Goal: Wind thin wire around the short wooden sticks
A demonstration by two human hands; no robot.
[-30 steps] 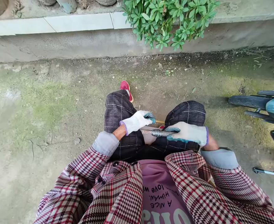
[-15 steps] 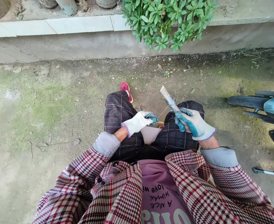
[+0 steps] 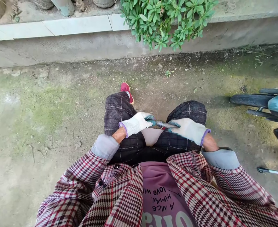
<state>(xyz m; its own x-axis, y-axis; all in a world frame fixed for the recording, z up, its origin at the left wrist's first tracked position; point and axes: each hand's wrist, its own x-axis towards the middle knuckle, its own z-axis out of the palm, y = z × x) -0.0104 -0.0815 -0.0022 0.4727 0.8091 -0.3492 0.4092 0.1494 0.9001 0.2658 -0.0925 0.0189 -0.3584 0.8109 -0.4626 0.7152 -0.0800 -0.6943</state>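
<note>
Both my hands wear white knit gloves with teal palms and purple cuffs. Between them, over my lap, a pale stick wound with thin silvery wire (image 3: 162, 124) lies nearly level. My right hand (image 3: 188, 128) is closed round the stick's right end. At the other end is my left hand (image 3: 139, 122), its fingers pressed together where the wire winding begins. The stick's left tip is hidden behind those fingers, and the wire strand in them is too fine to make out now.
My knees in dark checked trousers (image 3: 120, 126) spread either side of a pale surface (image 3: 151, 136). Ahead runs a low concrete ledge (image 3: 82, 49) with a leafy green plant (image 3: 167, 22). At right stands a vehicle's wheel (image 3: 250, 100); below it lies a thin bar (image 3: 275, 171).
My right hand has swung the stick down from a steep slant to nearly level, bringing its wire-wound end to my left hand. The strand stretched between them is no longer visible.
</note>
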